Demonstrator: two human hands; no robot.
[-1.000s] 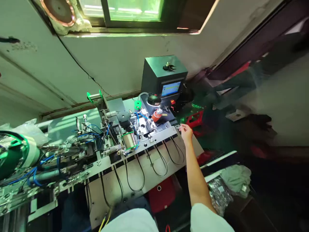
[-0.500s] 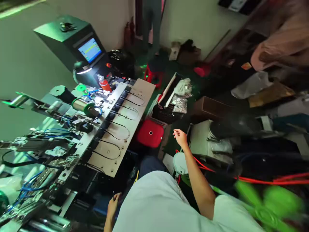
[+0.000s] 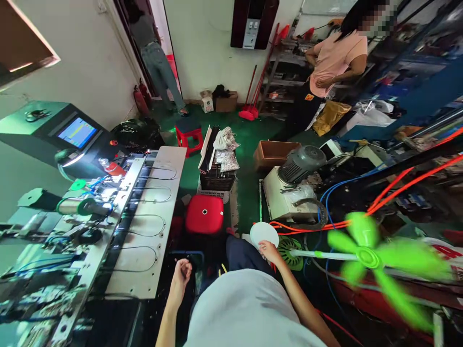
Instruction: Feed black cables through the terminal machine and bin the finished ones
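Observation:
My left hand (image 3: 183,272) is raised beside the front of the machine bench, with its fingers curled in toward the palm. Whatever they may hold is too small or hidden to make out. Several black cables (image 3: 147,216) lie in loops on the pale bench plate (image 3: 139,270), up and to the left of that hand. On the other side of my body, my right hand (image 3: 268,250) hangs with loosely bent fingers and nothing visible in them. It overlaps a white round disc (image 3: 264,233) in the view; whether they touch I cannot tell.
A red stool (image 3: 204,214) stands ahead, with a black crate (image 3: 217,180) of bags behind it. To the right are a grey motor (image 3: 303,163), orange hoses (image 3: 408,178) and a green fan (image 3: 368,257). One person (image 3: 342,60) stands at the shelves, another (image 3: 155,60) by the doorway.
The view has swung right and levelled, bringing the doorway and shelves into sight. My left hand has come up; a thin dark thing seen at its fingers no longer shows. My right hand has dropped nearer my body.

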